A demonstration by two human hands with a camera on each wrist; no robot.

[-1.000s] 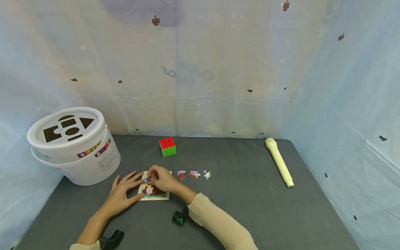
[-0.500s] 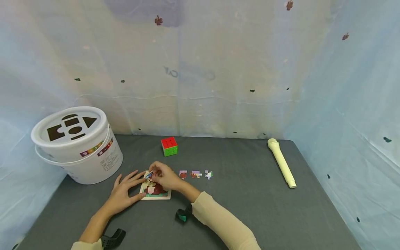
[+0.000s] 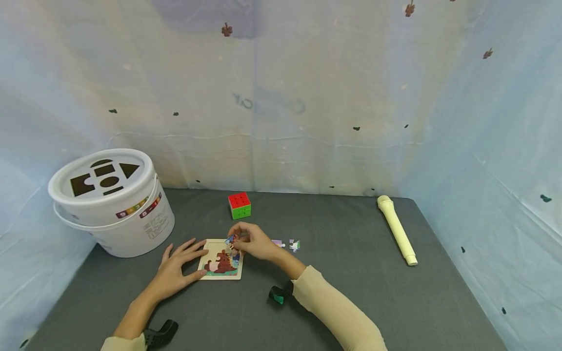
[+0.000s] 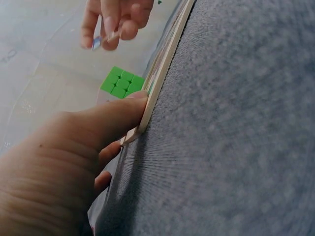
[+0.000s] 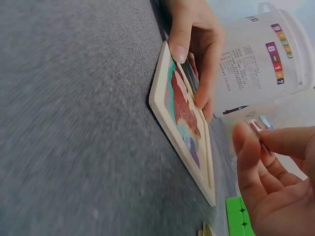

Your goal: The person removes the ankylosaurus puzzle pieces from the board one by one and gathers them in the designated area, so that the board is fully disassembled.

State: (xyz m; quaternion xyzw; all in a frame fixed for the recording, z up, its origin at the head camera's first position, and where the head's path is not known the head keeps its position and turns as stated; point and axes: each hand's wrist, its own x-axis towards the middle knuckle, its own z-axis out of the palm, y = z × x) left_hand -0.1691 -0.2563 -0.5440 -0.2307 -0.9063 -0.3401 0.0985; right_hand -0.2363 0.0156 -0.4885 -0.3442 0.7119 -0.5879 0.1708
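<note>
A small wooden jigsaw board (image 3: 212, 247) with a pale rim lies on the table in the head view. Brown and green pieces fill its lower and right parts, while its upper left shows bare wood. My left hand (image 3: 175, 270) spreads at its left side, thumb on the front left corner of the rim, fingertips at the left edge. Over the board's upper right, my right hand (image 3: 255, 242) pinches a jigsaw piece (image 3: 230, 240) between thumb and fingers. The right wrist view shows this piece (image 5: 256, 126) held above the board, partly hidden by the fingertips.
Two loose jigsaw pieces, one purple (image 3: 278, 243) and one white and green (image 3: 294, 244), lie right of my right hand. Behind stands a red and green puzzle cube (image 3: 239, 205). Stacked white buckets (image 3: 149, 229) stand at left, a pale yellow stick (image 3: 396, 229) at right.
My right hand has moved right across the board, carrying the piece from its upper left, where bare wood now shows. It now covers the nearest loose piece. My left hand stays put.
</note>
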